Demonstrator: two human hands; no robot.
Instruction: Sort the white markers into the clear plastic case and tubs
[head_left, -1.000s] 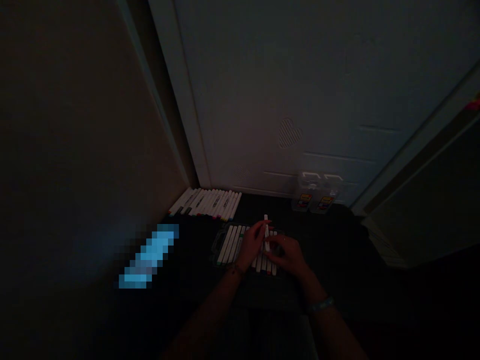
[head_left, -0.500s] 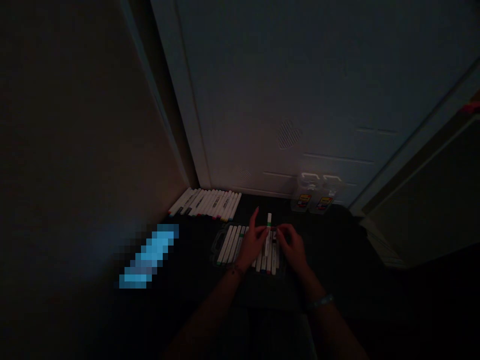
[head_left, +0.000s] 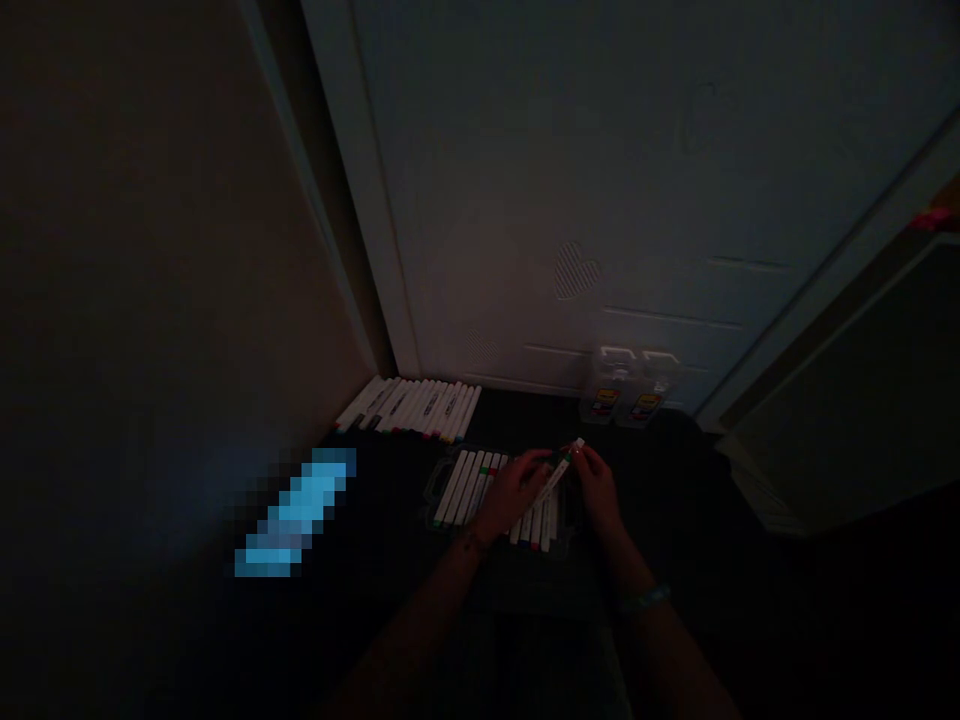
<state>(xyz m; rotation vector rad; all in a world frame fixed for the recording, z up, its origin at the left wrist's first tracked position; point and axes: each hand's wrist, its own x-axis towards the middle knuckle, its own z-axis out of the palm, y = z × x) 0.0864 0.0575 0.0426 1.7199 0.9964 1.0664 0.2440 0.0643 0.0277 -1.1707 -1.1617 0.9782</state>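
Note:
The scene is very dark. My left hand [head_left: 512, 492] and my right hand [head_left: 600, 487] are both closed on one white marker [head_left: 557, 477], which lies tilted between them, its far end up to the right at my right fingertips. Below my hands lies a clear flat case [head_left: 442, 487] on the dark floor, with a row of white markers [head_left: 469, 485] in it, partly covered by my left hand.
A second row of white markers [head_left: 411, 406] lies on the floor by the white door [head_left: 600, 200]. Two small clear containers [head_left: 626, 385] with coloured labels stand against the door. A beige wall [head_left: 150, 300] is at left. A blurred blue patch [head_left: 294, 515] lies on the floor.
The marker stood nearly upright over the case before; now it is tilted to the right. My right hand has moved up to its far end, and my left fingers have closed.

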